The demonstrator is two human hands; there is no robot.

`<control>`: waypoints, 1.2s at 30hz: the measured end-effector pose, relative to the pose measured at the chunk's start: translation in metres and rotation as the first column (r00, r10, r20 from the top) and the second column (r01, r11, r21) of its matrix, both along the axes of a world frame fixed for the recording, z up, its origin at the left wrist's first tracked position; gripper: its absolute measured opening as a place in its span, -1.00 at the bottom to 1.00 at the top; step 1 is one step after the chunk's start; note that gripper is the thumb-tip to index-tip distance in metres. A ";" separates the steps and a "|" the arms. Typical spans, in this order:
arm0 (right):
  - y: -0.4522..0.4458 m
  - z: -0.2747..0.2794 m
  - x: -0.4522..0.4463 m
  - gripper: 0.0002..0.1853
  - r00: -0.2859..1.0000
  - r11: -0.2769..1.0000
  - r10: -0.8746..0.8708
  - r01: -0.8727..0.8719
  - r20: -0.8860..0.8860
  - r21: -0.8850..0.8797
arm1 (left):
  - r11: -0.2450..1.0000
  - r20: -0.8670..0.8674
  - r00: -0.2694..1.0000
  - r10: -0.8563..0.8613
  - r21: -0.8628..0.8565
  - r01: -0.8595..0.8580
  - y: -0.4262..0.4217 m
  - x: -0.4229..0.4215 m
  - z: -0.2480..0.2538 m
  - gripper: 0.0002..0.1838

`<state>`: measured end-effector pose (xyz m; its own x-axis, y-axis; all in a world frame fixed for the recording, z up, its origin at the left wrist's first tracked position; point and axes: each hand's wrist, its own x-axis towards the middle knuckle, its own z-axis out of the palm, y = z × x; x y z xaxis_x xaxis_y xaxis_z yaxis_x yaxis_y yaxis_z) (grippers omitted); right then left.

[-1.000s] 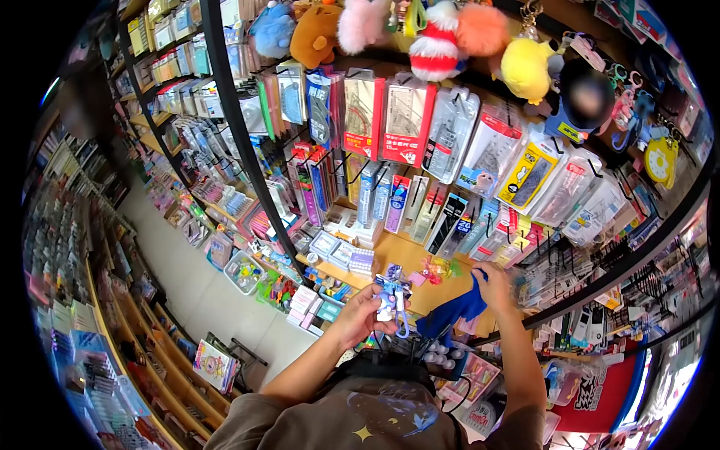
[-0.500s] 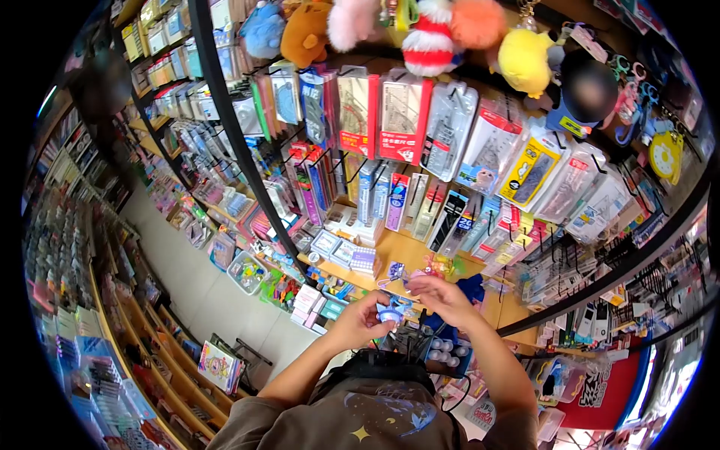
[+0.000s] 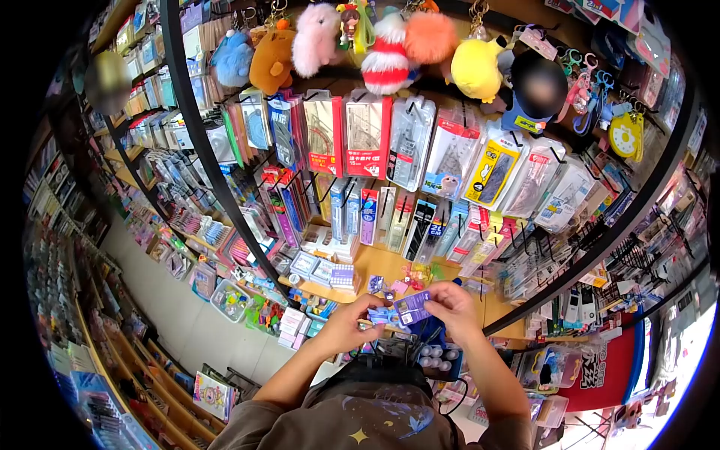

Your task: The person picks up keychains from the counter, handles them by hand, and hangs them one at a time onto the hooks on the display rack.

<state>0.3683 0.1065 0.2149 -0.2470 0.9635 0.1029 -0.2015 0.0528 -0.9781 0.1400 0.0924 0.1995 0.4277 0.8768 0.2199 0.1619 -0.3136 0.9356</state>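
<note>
Pinched in the fingers of my left hand (image 3: 354, 324) is a small light-blue trinket (image 3: 383, 316); its exact kind is hard to make out. My right hand (image 3: 452, 306) grips the edge of a purple printed card (image 3: 413, 307), which sits right beside the trinket. Whether the two are attached I cannot tell. Just beyond my hands, small purple and pink items (image 3: 405, 283) lie on the wooden shelf (image 3: 375, 259).
Packaged ruler sets (image 3: 366, 135) hang on hooks ahead, below a row of plush keychains (image 3: 477, 69). Small boxes (image 3: 322, 270) stand at the shelf's left. Black frame posts (image 3: 217, 165) flank the shelf. A clear bin (image 3: 229, 300) sits lower left, with white bottle-like tops (image 3: 439, 357) near my waist.
My right hand has come to hold the purple card, which now shows its printed face. The blue trinket has turned in my left hand. The view has shifted, with the shelves lower and further left.
</note>
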 end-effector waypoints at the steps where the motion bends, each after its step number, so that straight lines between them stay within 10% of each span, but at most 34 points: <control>1: -0.003 0.004 0.000 -0.69 1.000 1.000 -0.015 0.015 0.000 0.008 | 1.000 0.030 1.000 0.004 -0.001 -0.004 0.000 0.000 0.002 -0.66; 11: 0.004 0.004 0.012 -0.85 0.891 0.910 -0.032 -0.162 -0.453 -0.381 | 0.985 -0.021 0.985 -0.173 -0.021 0.173 0.003 0.002 0.012 -0.62; 16: 0.003 -0.012 0.012 -0.90 0.983 0.906 -0.041 -0.039 -0.179 -0.422 | 0.962 0.378 0.901 -0.215 -0.078 0.262 0.007 0.005 -0.004 -0.62; 19: -0.006 -0.014 0.004 -0.90 0.913 0.967 -0.246 0.251 0.325 0.027 | 0.923 0.494 0.854 -0.164 -0.229 0.309 0.009 0.002 -0.004 -0.62; 24: -0.028 0.035 -0.014 -0.83 0.856 0.862 -0.326 0.094 0.402 0.498 | 0.897 0.606 0.793 -0.072 -0.309 0.317 0.013 -0.003 -0.009 -0.65; 36: -0.013 0.024 -0.033 -0.89 0.773 0.855 -0.214 -0.148 0.597 0.498 | 0.947 0.384 0.913 -0.138 -0.219 0.235 0.000 -0.016 0.010 -0.64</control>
